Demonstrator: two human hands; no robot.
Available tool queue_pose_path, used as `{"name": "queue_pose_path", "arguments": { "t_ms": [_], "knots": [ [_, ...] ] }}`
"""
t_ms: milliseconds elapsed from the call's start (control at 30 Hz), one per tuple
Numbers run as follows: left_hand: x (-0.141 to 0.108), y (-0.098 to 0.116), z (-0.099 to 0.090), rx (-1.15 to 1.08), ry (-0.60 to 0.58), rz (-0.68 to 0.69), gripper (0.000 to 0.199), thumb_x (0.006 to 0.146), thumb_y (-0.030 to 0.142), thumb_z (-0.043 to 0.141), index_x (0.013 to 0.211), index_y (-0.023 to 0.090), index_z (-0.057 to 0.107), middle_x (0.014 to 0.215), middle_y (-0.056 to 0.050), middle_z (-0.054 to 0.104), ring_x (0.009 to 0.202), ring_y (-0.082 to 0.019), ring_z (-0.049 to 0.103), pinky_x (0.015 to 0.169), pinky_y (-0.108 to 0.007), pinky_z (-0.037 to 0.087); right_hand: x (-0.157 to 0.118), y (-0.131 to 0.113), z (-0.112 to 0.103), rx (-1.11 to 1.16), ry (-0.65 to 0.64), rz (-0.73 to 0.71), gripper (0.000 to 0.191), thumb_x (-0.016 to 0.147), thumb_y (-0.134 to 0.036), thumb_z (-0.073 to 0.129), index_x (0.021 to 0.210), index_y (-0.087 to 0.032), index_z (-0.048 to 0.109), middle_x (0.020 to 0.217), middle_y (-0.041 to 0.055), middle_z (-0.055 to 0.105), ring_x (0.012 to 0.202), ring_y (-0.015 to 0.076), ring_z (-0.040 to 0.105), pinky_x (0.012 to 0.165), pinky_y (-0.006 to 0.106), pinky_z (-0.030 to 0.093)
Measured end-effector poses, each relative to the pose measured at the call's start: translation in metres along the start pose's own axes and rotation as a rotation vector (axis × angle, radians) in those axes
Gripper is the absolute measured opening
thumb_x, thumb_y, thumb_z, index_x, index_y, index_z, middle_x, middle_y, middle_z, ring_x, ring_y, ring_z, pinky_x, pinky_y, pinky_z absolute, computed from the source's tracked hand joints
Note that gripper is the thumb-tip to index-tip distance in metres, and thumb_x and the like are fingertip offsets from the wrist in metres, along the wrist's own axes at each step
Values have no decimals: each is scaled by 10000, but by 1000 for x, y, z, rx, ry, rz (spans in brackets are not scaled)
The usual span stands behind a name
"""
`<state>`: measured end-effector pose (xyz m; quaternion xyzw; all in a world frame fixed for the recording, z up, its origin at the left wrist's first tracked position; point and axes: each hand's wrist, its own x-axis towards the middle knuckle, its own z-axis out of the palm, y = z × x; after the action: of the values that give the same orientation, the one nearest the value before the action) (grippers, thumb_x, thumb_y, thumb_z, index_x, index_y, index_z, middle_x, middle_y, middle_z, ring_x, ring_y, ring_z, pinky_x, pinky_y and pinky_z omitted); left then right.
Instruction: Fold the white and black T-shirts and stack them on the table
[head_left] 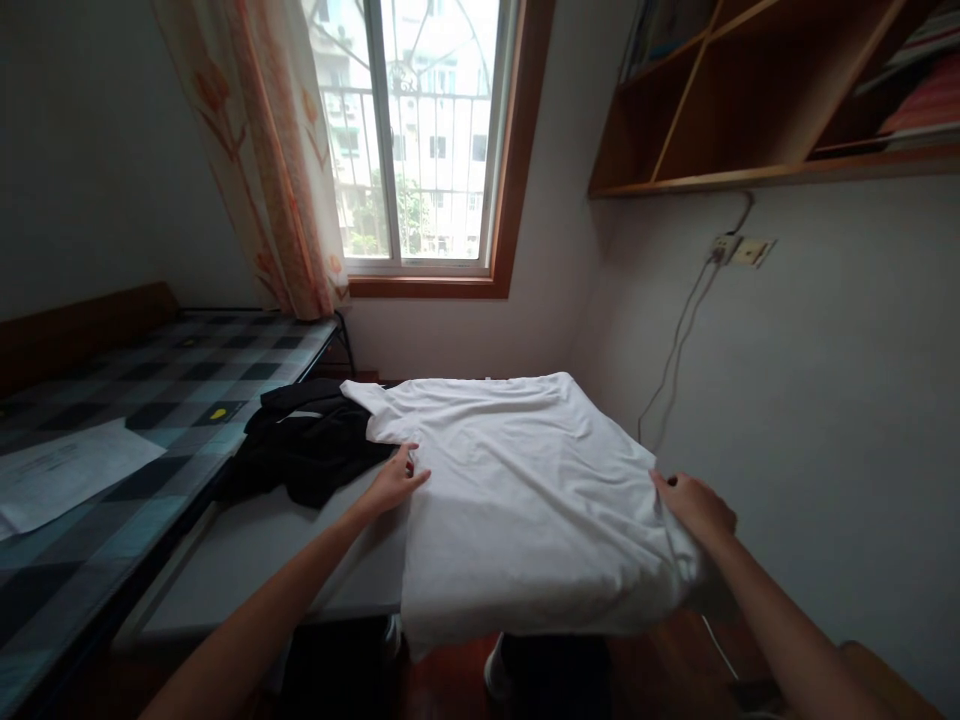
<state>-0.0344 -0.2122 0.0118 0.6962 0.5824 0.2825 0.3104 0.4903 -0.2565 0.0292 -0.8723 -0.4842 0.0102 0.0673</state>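
Note:
A white T-shirt (517,500) lies spread out across the table, its surface lightly wrinkled and its near edge hanging over the front. My left hand (394,482) grips the shirt's left side with thumb and fingers, just below a sleeve; a small red spot shows between the fingers. On the opposite side, my right hand (697,505) pinches the shirt's right edge, where the cloth is pulled into folds. A heap of black clothing (322,440) sits left of the shirt, partly under its sleeve.
The light tabletop (277,560) shows at the left. Beyond it stands a bed with a checked cover (202,365) and a sheet of paper (75,470). A cable (679,340) hangs from a wall socket (726,247) under a wooden shelf (772,172).

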Motion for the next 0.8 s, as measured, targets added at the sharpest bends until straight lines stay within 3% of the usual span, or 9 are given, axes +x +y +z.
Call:
{"name": "queue_pose_path", "arguments": {
  "t_ms": [100, 300, 467, 567, 667, 800],
  "knots": [
    [-4, 0, -1, -143, -59, -89, 635, 716, 414, 665, 1266, 200, 430, 862, -7, 552, 647, -129, 557, 585, -244, 437, -7, 20, -5, 52, -81, -23, 474, 849, -566, 415, 948, -194, 691, 950, 157, 706, 894, 321, 664, 703, 378, 486],
    [-18, 3, -7, -351, -236, -159, 752, 654, 447, 718, 1271, 175, 385, 679, 52, 515, 534, -113, 515, 462, -210, 360, -30, 28, -13, 3, -5, -151, 316, 833, -424, 486, 936, -195, 679, 1012, 137, 706, 919, 290, 660, 708, 324, 460],
    [-31, 7, -8, -310, -231, -104, 610, 651, 409, 708, 1174, 181, 493, 612, 80, 462, 510, -108, 482, 467, -217, 325, -38, 32, -17, -2, -87, -110, 359, 828, -479, 485, 890, -183, 679, 943, 149, 706, 877, 300, 663, 683, 332, 461],
    [-39, 11, -11, -296, -290, -86, 513, 628, 414, 726, 1059, 191, 559, 615, 75, 456, 515, -110, 495, 480, -225, 353, -39, 39, -22, 63, -181, -150, 252, 769, -427, 565, 749, -190, 649, 840, 118, 701, 841, 288, 659, 683, 317, 464],
    [-47, 16, -18, -352, -390, -110, 515, 617, 426, 751, 1037, 186, 572, 688, 51, 503, 530, -106, 523, 496, -238, 421, -39, 48, -33, 146, -100, -160, 262, 826, -384, 473, 638, -215, 540, 745, 95, 660, 763, 254, 637, 671, 313, 461],
    [-54, 17, -23, -512, -412, -93, 511, 648, 451, 755, 1043, 179, 577, 726, 45, 503, 531, -79, 531, 484, -217, 451, -39, 68, -39, 257, 47, -116, 286, 849, -377, 423, 597, -245, 442, 714, 94, 635, 725, 239, 623, 670, 314, 468]
  ]
}}
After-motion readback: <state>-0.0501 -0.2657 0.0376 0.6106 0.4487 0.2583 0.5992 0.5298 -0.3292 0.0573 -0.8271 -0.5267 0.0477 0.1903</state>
